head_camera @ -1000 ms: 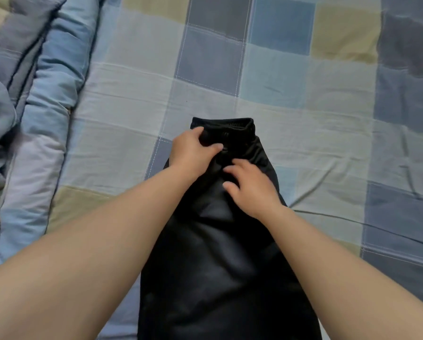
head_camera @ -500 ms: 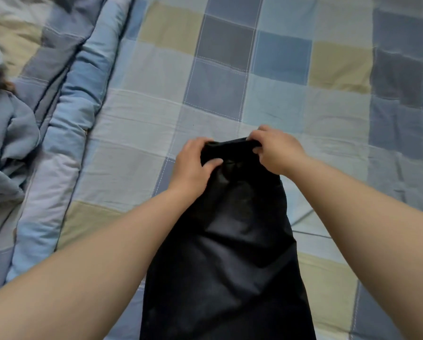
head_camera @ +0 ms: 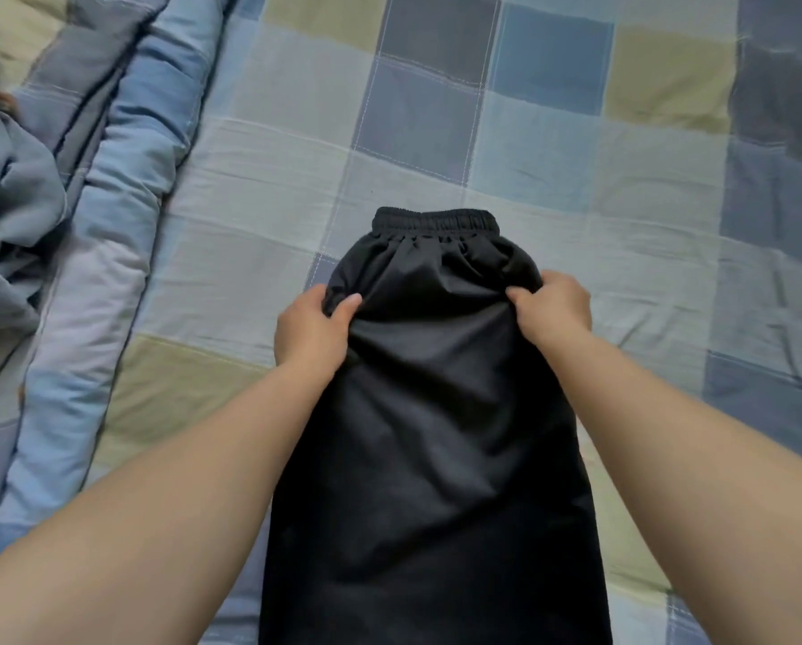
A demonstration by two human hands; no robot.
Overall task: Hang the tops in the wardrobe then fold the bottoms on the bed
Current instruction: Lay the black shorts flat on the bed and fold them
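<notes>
Black trousers (head_camera: 436, 412) lie flat on the bed (head_camera: 552, 146), lengthwise, with the elastic waistband (head_camera: 435, 222) at the far end and the legs running back toward me, out of view at the bottom edge. The fabric is smooth and dark, gathered into small pleats just below the waistband.

My left hand (head_camera: 308, 330) is at the trousers' left edge, a little below the waistband, thumb on top of the cloth and fingers tucked under the side; that grip is closed, pinching the black fabric. My right hand (head_camera: 552, 304) mirrors it on the trousers' right edge, knuckles up, fingers curled in and bunching a fold of the same cloth. Both grips are tight on the trousers, nothing else in them. Creases fan across the fabric between my two hands.

Under the trousers the bed's checked sheet shows blue, grey and pale yellow squares. Left of the trousers, well apart, a padded quilt (head_camera: 106, 216) in the same checks runs along the bed in a long roll. Beyond the quilt, farther left, there is a rumpled grey-blue cloth (head_camera: 8, 216); I can't tell what it is.
</notes>
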